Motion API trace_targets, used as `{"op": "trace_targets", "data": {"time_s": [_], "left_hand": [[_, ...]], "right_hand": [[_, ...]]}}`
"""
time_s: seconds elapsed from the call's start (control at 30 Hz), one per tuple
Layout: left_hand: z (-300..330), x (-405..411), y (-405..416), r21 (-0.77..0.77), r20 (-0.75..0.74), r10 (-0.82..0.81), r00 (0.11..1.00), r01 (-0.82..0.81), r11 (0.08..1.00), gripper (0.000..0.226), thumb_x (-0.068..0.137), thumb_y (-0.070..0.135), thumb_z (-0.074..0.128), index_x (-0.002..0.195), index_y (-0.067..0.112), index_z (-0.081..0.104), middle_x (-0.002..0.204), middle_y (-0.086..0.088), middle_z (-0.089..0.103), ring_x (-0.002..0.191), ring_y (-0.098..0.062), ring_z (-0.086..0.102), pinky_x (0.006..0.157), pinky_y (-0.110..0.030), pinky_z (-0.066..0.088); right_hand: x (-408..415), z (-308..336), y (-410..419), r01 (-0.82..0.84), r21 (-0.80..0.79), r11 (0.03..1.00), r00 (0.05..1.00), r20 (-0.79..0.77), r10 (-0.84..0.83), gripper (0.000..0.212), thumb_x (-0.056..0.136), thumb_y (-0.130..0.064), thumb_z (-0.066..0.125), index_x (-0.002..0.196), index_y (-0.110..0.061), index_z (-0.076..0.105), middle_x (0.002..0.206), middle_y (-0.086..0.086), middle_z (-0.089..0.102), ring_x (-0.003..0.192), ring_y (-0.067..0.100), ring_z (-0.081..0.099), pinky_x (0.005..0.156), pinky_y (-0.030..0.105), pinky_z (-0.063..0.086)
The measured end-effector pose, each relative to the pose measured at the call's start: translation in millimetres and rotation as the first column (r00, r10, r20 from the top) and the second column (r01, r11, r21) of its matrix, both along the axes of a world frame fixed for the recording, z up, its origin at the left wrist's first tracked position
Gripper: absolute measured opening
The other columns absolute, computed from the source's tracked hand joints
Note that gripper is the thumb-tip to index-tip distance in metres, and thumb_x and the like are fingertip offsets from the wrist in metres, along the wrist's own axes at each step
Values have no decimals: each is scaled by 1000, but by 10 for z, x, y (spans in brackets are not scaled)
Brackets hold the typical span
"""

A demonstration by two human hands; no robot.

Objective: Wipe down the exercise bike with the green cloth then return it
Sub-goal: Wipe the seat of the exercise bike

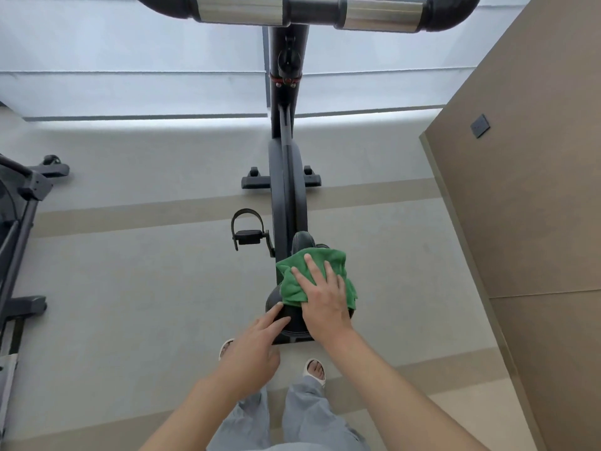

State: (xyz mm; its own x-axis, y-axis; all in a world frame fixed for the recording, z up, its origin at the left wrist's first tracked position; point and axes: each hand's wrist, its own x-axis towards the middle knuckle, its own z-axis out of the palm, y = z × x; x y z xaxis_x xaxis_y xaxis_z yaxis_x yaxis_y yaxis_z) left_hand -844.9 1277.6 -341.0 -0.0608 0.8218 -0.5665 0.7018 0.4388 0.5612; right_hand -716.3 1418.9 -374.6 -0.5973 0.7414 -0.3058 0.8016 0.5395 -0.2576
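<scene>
- Right hand: laid palm-down on the green cloth, fingers straight and spread, pressing the cloth flat; nothing is gripped or pinched.
- Green cloth: bunched over the middle and front of the saddle of the exercise bike. Most of it lies under and ahead of the right fingers, with folds spilling out to either side of them.
- Left hand: fingers extended and relaxed, tips touching the rear left part of the saddle, just beside the right hand's wrist. It holds nothing.
- Saddle: black with pale stitching; its bare rear portion shows between the two hands, and its nose shows just beyond the cloth's far edge.
- Exercise bike: black frame running straight away from the fingertips to the handlebar at the top of the view, which has chrome sleeves and black ends. One strapped pedal sits left of the frame, beyond the left fingertips.
- Floor: grey with tan bands; the person's sandalled feet stand behind the saddle.
- Surroundings: another machine well apart to the left; a tan wall panel to the right.
</scene>
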Motion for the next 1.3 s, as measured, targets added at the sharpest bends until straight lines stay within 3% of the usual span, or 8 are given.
{"op": "trace_targets", "data": {"time_s": [0.13, 0.3, 0.4, 0.53, 0.77, 0.97, 1.13, 1.3], "left_hand": [[-11, -21, -48, 8, 18, -26, 999, 26, 1000, 74, 101, 14, 49, 166, 36, 20, 173, 23, -10, 161, -6, 11, 119, -27, 37], [8, -36, -16, 9, 16, -24, 1000, 24, 1000, 71, 101, 13, 47, 165, 33, 24, 174, 21, -8, 161, -8, 10, 118, -31, 38], [2, -20, -35, 16, 15, -18, 1000, 17, 1000, 72, 101, 13, 47, 165, 33, 23, 174, 22, -9, 161, -7, 8, 119, -32, 39], [-24, 7, -76, 26, 11, -31, 999, 31, 999, 74, 102, 14, 49, 166, 34, 19, 173, 23, -12, 162, -6, 3, 120, -31, 38], [-102, 19, -110, 36, -17, -50, 999, 51, 998, 78, 100, 18, 51, 167, 35, 16, 173, 23, -15, 162, -6, 0, 116, -31, 43], [-136, 8, -136, 70, -3, -48, 999, 48, 996, 79, 99, 23, 53, 167, 31, 15, 175, 16, -13, 163, -10, 2, 120, -33, 37], [-144, 10, -161, 83, 6, -39, 999, 38, 996, 79, 101, 23, 54, 168, 30, 13, 176, 12, -12, 163, -11, -1, 127, -35, 29], [-134, 10, -163, 89, 31, -27, 999, 24, 996, 80, 100, 19, 54, 168, 29, 13, 175, 14, -13, 162, -9, -5, 126, -35, 29]], "right_hand": [[-215, -3, 249, -43, -19, 999, 997, 67, 45, 72, 96, -18, 56, 159, -46, 36, 177, -10, 3, 160, 41, 12, 120, 61, 31], [-702, -59, 647, -158, -5, 987, 969, 192, 156, 39, 97, -39, 61, 134, -29, 65, 165, 0, 31, 155, 42, 16, 108, 65, 43], [-928, -88, 755, -209, -12, 978, 940, 274, 204, 37, 97, -44, 61, 125, -22, 71, 154, 2, 45, 154, 40, 22, 112, 71, 35], [-1111, -64, 786, -276, -34, 960, 877, 400, 267, 44, 98, -39, 59, 136, -16, 65, 149, 4, 50, 155, 41, 19, 114, 76, 27], [-482, 21, 565, -330, -69, 941, 934, 118, 336, 57, 95, -47, 52, 149, -30, 52, 172, -5, 20, 162, 31, -9, 120, 76, 19], [-9, 34, 320, -246, -154, 957, 967, 31, 253, 91, 84, -92, 31, 163, -48, 17, 174, -21, -9, 161, 20, -21, 125, 70, 6], [-274, -31, 165, -44, -108, 993, 998, 41, 49, 64, 98, -76, 35, 155, -49, 41, 175, -18, 0, 162, 26, -12, 122, 76, 9], [-595, -140, 218, -116, 91, 989, 990, 97, 107, 41, 100, -58, 52, 131, -39, 70, 172, -8, 25, 162, 34, 3, 117, 75, 22]]}}
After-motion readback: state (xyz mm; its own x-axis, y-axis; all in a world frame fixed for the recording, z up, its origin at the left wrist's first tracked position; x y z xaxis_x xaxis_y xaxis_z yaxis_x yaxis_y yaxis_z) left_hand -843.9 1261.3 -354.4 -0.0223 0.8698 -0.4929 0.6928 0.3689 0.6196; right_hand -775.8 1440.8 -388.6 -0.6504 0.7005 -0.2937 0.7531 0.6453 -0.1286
